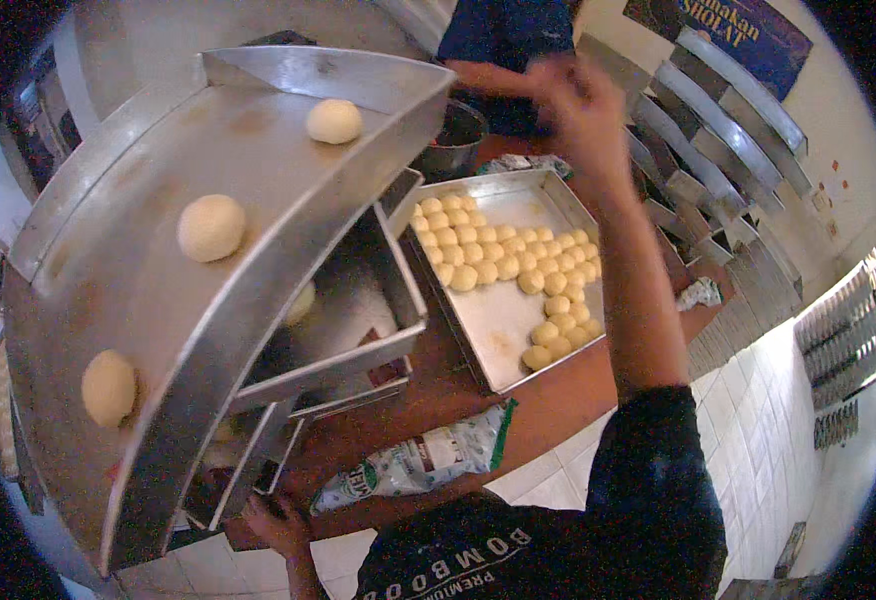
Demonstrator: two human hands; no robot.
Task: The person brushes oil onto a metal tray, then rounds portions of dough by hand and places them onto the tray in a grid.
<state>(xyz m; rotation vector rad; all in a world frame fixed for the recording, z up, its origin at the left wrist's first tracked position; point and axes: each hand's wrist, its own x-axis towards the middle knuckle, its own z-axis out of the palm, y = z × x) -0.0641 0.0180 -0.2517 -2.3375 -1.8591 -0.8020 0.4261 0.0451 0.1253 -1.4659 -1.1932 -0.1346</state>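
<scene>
My right arm stretches away from me, past the right side of a square metal tray (498,345) filled partly with rows of small pale dough balls (488,255). At its end my right hand (583,105) is raised and smeared by motion, overlapping a co-worker's forearm (493,78); its fingers cannot be made out. Low at the left, my left hand (280,525) is beside the corner of the lower stacked trays, fingers curled; what they hold, if anything, is unclear. Close by lies a white and green plastic packet (418,465) on the brown table (558,405).
A large metal tray (138,270) with three spaced dough balls (211,228) fills the left, atop stacked trays (333,375). A dark pot (458,130) and a co-worker in dark clothes (508,35) are at the far side. More metal trays (723,130) are stacked at the far right.
</scene>
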